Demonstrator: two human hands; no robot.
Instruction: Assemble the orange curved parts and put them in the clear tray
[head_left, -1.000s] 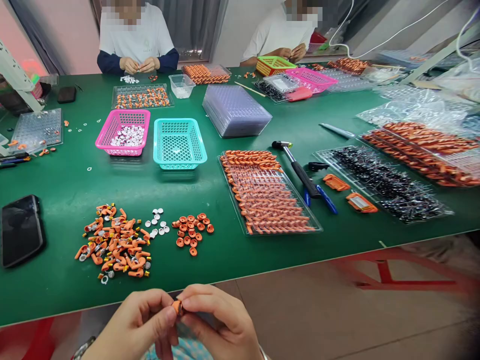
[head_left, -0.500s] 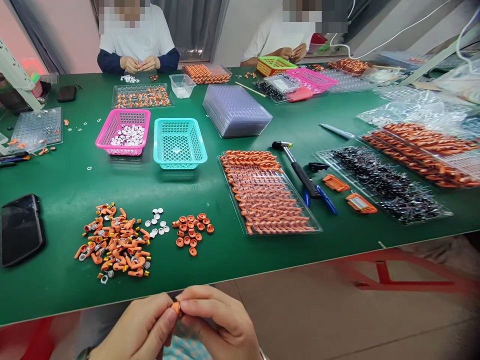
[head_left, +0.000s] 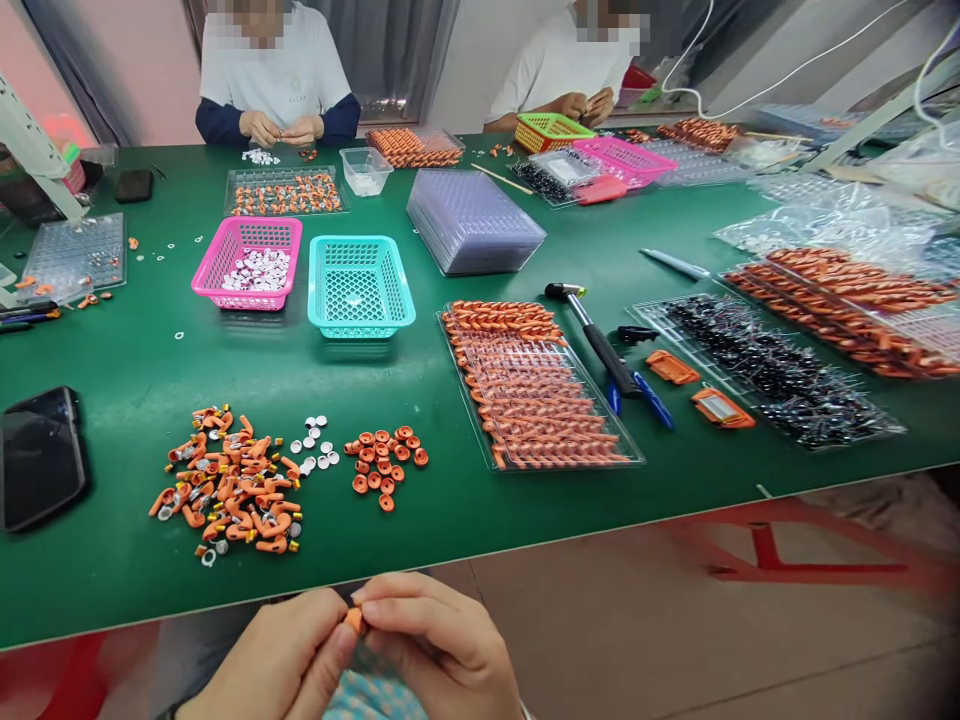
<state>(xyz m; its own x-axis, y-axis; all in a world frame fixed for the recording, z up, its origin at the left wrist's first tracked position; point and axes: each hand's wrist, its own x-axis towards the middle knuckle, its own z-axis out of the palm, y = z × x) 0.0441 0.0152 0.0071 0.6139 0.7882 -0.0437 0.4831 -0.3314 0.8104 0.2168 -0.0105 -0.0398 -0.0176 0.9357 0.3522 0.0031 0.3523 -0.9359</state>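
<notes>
Just below the table's front edge, my left hand and my right hand meet, both closed on one small orange earbud part. Fingertips cover most of it, so only a bit of its orange surface shows. On the table beyond my hands lies a heap of orange earbud pieces with stems and gold-coloured ends. Several round white discs are scattered to the right of this heap. Beside them is a group of orange cup-shaped earbud shells.
A pink basket of white pieces and a turquoise basket stand mid-table. A filled clear tray, a hammer and a tray of black wired parts lie right. A phone lies left. Two people sit opposite.
My fingers have shifted very slightly around the orange earbud part, which stays held between both hands. The things on the table lie as before.
</notes>
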